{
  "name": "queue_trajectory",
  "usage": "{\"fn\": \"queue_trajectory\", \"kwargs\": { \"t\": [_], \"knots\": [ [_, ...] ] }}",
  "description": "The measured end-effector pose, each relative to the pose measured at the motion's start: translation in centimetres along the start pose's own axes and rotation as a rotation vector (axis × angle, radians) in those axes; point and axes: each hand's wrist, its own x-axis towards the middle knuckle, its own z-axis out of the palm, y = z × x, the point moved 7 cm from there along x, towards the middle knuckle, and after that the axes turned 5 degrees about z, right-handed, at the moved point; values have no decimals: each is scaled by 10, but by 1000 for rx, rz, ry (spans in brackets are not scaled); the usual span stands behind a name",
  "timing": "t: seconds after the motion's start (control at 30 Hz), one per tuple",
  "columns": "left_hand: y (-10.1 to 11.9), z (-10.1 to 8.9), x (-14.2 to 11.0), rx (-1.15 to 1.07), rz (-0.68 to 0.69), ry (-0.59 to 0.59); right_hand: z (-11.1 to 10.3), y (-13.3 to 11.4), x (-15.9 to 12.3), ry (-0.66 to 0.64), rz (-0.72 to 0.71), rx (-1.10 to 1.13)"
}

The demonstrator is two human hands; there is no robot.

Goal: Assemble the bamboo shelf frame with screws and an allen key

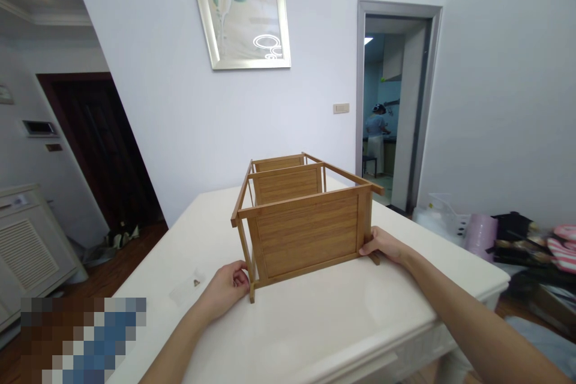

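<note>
A wooden rack (292, 203) lies on its side on the white surface (342, 336), its boards standing on edge and its long rails running away toward the wall (189, 102). The near board (310, 234) faces the viewer; the middle board (288, 185) and the far board (276, 164) show partly behind it. Leg ends jut past the near board at its corners, two high and two low. The left hand (229, 288) is at the lower left corner, fingers curled in beside the leg end; whether that grip is tight on the wood or only rests by it, I cannot tell. The right hand (382, 244) is at the lower right corner, thumb on the front of the near board and fingers behind its edge, so this grip is narrow and holds the rack there. Left of the left hand, a clear packet (180, 293) lies flat on the surface with a small brown piece (196, 282) at it, inside or on top being too small to tell. A framed picture (247, 18) hangs on the wall, a switch (341, 108) is just left of the doorway (360, 84), and through the doorway a person (374, 126) stands in the next room. A pink roll (480, 237) is to the right, beyond the surface
</note>
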Motion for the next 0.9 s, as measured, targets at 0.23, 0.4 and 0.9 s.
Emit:
{"fn": "queue_trajectory", "kwargs": {
  "t": [0.23,0.4,0.9],
  "knots": [
    [-2,-1,1,5,-1,7,2,-1,0,-26,-6,34],
    [-4,-1,1,19,4,16,0,1,2,-14,2,56],
    [10,4,0,-46,84,34,2,-3,0,-29,12,96]
  ]
}}
